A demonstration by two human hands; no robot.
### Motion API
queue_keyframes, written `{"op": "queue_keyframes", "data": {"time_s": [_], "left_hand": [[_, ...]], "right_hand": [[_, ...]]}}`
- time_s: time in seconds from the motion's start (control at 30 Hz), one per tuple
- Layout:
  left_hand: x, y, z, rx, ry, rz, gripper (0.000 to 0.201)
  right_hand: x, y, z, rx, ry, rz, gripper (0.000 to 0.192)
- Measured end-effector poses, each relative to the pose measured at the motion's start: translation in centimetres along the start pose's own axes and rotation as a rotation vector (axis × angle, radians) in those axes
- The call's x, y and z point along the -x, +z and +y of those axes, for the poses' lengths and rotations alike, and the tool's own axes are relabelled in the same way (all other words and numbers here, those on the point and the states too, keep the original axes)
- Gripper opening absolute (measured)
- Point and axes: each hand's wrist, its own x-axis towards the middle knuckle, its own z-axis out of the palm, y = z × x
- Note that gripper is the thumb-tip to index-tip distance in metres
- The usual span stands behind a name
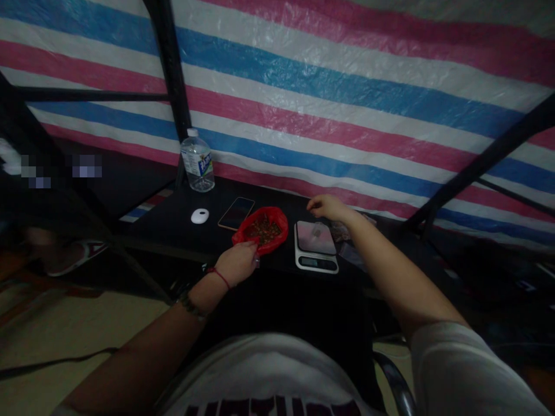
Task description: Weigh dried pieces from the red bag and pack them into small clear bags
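Observation:
My left hand (240, 263) is closed on the near left rim of a red plastic bag (281, 219). The bag stands open, with many small brown pieces (265, 227) inside that look like nuts or seeds. My right hand (328, 207) hovers above the far edge of a white kitchen scale (317, 264), its fingers curled together; whatever they may hold is too small to make out. A small clear plastic bag (317, 233) lies on the scale's dark plate. The digits on the scale's display (309, 263) are unreadable.
A phone (236, 212) lies behind the red bag, near a white rounded object (200, 216). A large clear bottle (198, 162) stands at the back left. Clear plastic packets (352, 255) lie right of the scale. Dark metal posts (173, 75) frame the black table (173, 231).

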Motion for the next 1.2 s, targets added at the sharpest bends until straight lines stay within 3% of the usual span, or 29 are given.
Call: {"op": "queue_keyframes", "data": {"time_s": [0.13,0.23,0.37,0.43,0.5,0.57,0.6,0.73,0.8,0.9,1.07,1.2], "left_hand": [[0.1,-0.1,-0.2,0.007,0.006,0.012,0.036],[0.2,-1.7,0.6,0.047,0.005,0.069,0.036],[-1.4,-4.6,4.0,0.229,0.018,0.265,0.024],[-3.7,-4.9,6.2,0.322,0.051,0.249,0.018],[-6.7,-4.2,8.1,0.379,0.074,0.162,0.017],[-10.2,-2.8,9.3,0.431,0.011,0.079,0.022],[-11.8,-2.1,9.7,0.461,-0.023,0.024,0.028],[-16.4,0.3,10.4,0.500,0.018,-0.010,0.061],[-17.5,0.9,10.5,0.511,0.046,-0.029,0.065],[-18.3,1.5,10.6,0.511,0.073,-0.062,0.053],[-18.6,2.2,10.0,0.479,0.076,-0.086,0.038],[-18.4,2.5,9.7,0.447,0.055,-0.074,0.038]], "right_hand": [[2.2,-1.2,2.3,0.055,0.057,-0.101,0.024],[2.7,-0.8,2.3,0.132,0.027,-0.120,0.022],[2.5,-0.4,1.9,0.222,0.017,-0.136,0.023],[2.5,-0.2,1.8,0.256,0.020,-0.147,0.022],[2.4,0.0,1.7,0.268,0.028,-0.151,0.022],[2.4,0.4,1.7,0.259,0.033,-0.147,0.022],[2.5,0.6,1.7,0.253,0.031,-0.143,0.022],[2.6,1.2,1.7,0.264,0.043,-0.104,0.026],[2.5,1.2,1.8,0.264,0.050,-0.071,0.027],[2.4,1.0,2.1,0.253,0.043,-0.042,0.023],[2.8,1.0,2.3,0.238,0.017,0.030,0.019],[3.7,1.9,2.1,0.227,-0.023,0.089,0.024]]}}
